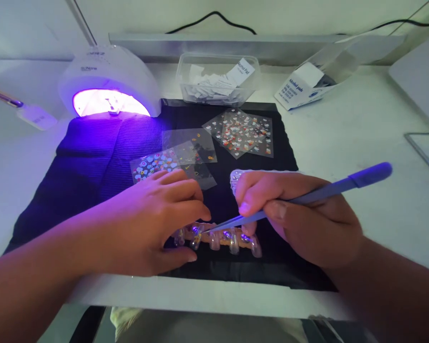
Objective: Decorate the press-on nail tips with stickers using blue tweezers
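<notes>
Nail strip [218, 237] lies left-to-right on the black mat [93, 162], at 6 o'clock from the sticker sheets [241, 131]; the left hand [157, 219] pinches its left end. The right hand [307, 214] grips tweezers [307, 195], tip touching the strip's middle. A box [300, 85] at 1 o'clock reads "Alcohol pads".

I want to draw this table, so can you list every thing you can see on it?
Nail lamp: one, white, glowing purple, back left.
Mat: one, black, middle of table.
Sticker sheets: about four, clear with colourful bits, on the mat.
Tub: one, clear, holding white packets, behind the mat.
Alcohol pad box: one, white, back right.
Nail tips: a row, clear, front of mat.
Tweezers: one, lilac, in the right hand, tip at the nail tips.
Left hand: holding the nail tips.
Right hand: gripping the tweezers.
</notes>
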Tool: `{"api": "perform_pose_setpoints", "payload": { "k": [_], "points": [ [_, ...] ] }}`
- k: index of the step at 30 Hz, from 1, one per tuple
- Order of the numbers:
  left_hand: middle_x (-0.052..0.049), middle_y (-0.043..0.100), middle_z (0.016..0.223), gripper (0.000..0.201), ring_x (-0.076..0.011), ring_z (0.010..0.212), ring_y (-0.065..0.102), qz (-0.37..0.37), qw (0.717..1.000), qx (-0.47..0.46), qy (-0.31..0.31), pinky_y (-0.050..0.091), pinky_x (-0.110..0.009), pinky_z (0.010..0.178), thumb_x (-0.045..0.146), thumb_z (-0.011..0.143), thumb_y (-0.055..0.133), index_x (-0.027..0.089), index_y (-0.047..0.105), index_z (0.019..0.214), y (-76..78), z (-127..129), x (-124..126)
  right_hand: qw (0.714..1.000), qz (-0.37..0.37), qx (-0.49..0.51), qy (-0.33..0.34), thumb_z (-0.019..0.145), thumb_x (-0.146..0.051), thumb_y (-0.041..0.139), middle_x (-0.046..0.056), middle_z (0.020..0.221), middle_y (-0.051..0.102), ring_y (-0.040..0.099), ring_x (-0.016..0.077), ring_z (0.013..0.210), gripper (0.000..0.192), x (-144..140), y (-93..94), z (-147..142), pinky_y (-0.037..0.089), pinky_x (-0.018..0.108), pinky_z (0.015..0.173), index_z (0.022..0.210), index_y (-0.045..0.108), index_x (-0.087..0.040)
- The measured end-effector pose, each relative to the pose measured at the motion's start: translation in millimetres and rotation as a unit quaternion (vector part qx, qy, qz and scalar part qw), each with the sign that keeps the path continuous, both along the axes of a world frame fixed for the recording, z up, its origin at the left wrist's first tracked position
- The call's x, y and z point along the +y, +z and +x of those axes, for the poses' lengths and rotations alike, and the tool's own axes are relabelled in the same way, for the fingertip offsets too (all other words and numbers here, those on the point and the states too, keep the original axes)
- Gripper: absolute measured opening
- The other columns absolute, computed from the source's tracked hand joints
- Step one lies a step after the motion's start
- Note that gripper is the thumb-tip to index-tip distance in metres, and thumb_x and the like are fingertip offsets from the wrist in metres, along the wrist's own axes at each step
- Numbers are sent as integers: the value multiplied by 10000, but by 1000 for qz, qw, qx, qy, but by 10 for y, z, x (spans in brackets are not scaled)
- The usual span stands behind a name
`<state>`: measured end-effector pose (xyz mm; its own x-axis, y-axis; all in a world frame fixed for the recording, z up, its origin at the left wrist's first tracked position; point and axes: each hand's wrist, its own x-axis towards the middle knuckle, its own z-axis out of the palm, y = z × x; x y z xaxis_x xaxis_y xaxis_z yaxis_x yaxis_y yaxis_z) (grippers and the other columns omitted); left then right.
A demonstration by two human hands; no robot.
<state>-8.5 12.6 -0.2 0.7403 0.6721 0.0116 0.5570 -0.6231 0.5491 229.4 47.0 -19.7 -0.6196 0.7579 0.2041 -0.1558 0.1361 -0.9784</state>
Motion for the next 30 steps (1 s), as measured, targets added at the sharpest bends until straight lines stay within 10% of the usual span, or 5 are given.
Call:
{"api": "perform_pose_setpoints", "payload": {
  "k": [30],
  "points": [
    [-29,646,886,107,-226,868,517,-25,999,-22,2,396,-393,769,288,853,685,184,669,872,-51,27,24,988,-146,0,41,887,-259,657,-16,588,637,582,95,546,127,197,-27,-136,421,232,522,823,728,-175]
  ]
}}
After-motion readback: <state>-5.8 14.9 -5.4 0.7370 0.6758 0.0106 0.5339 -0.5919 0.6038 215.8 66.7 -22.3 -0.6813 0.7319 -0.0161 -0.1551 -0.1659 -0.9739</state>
